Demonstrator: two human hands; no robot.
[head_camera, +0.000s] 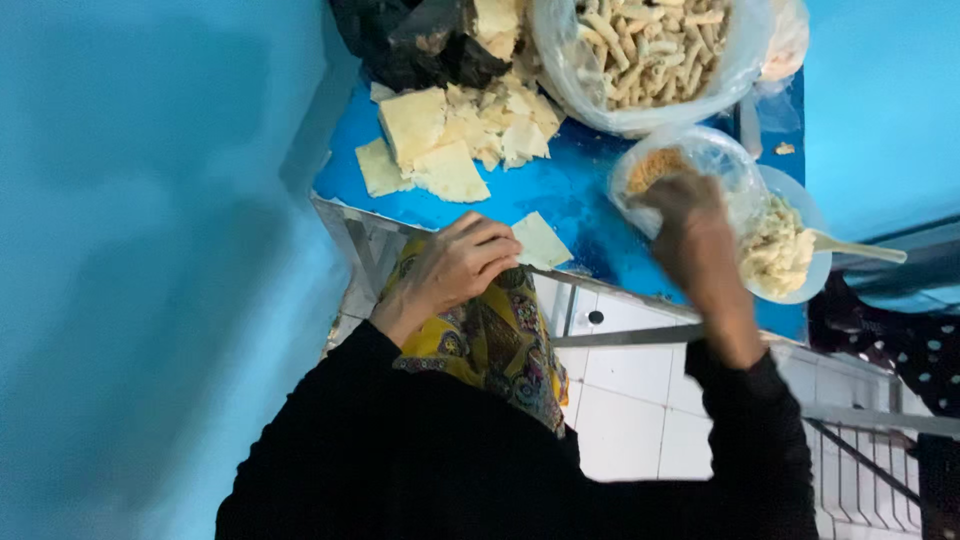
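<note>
light: dim, blue-tinted | blur: right hand (690, 225) smeared by motion; rest soft | glare: none

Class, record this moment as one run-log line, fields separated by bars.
left hand: holds pale square wrapper | right hand: blurred, inside clear bag | nearby: wrapper pile, filling bowl | surface: blue table

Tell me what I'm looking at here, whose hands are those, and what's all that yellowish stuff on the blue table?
The picture comes from a camera worn on a person's head, looking down, so you see their own two arms in black sleeves. The left hand holds a thin pale square wrapper sheet at the edge of the blue table. The right hand is blurred and reaches into a clear plastic bag of crumbly filling; whether it grips anything, I cannot tell. Nearby lie a pile of wrapper sheets, a big bag of rolled sticks, and a bowl of filling with a spoon.
</note>
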